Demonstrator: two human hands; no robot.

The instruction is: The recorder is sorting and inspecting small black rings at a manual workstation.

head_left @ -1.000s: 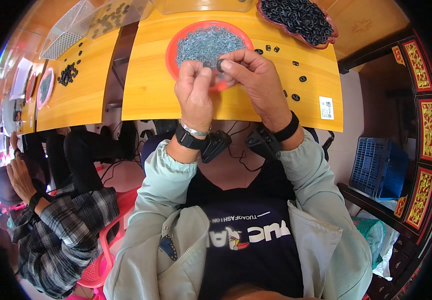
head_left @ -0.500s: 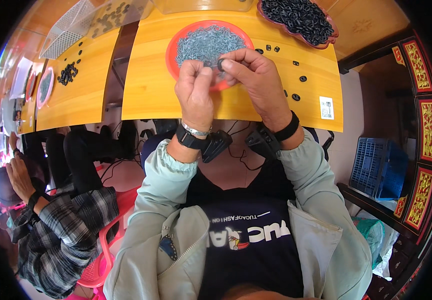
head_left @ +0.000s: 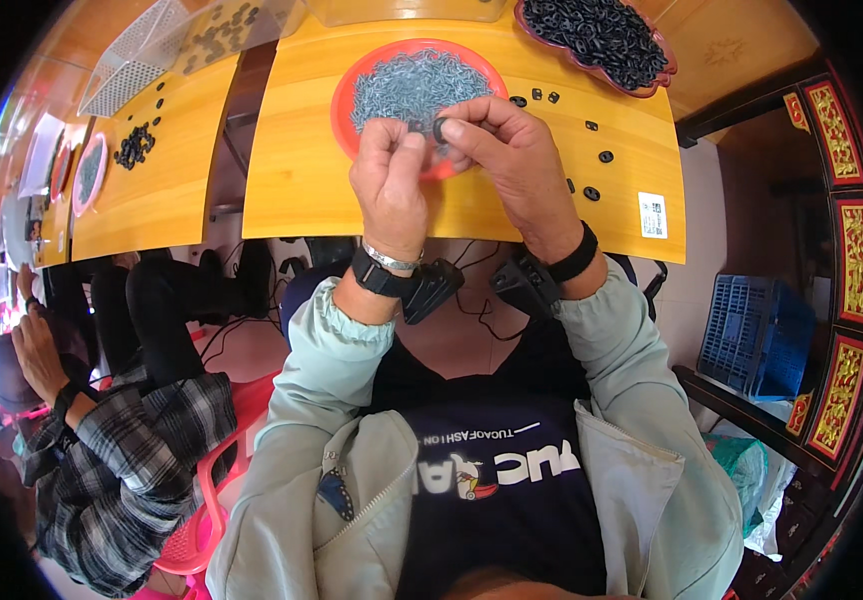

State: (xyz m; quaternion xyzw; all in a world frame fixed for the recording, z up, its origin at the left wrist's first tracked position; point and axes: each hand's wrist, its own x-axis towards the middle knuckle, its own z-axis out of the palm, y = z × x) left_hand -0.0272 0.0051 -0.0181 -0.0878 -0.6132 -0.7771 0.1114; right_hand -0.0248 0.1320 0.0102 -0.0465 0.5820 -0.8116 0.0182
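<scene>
Over the near side of a red bowl [head_left: 344,78] full of small grey screws [head_left: 422,88], both my hands are raised close together. My right hand [head_left: 517,155] pinches a small black oval plastic piece [head_left: 440,129] between thumb and fingers. Beside it, my left hand [head_left: 392,185] is closed in a pinch too. A small dark bit shows at its fingertips, too small to name. The tips of the two hands nearly meet. To the right on the table lie several loose black pieces, such as an oval one [head_left: 592,193] and a squarish one [head_left: 592,126].
A scalloped red tray [head_left: 668,72] heaped with black rings [head_left: 597,40] stands at the far right. A white label [head_left: 653,215] sticks to the yellow table [head_left: 292,190]. On the left, a person in a checked shirt [head_left: 142,470] sits by another table. A blue crate [head_left: 757,335] stands at right.
</scene>
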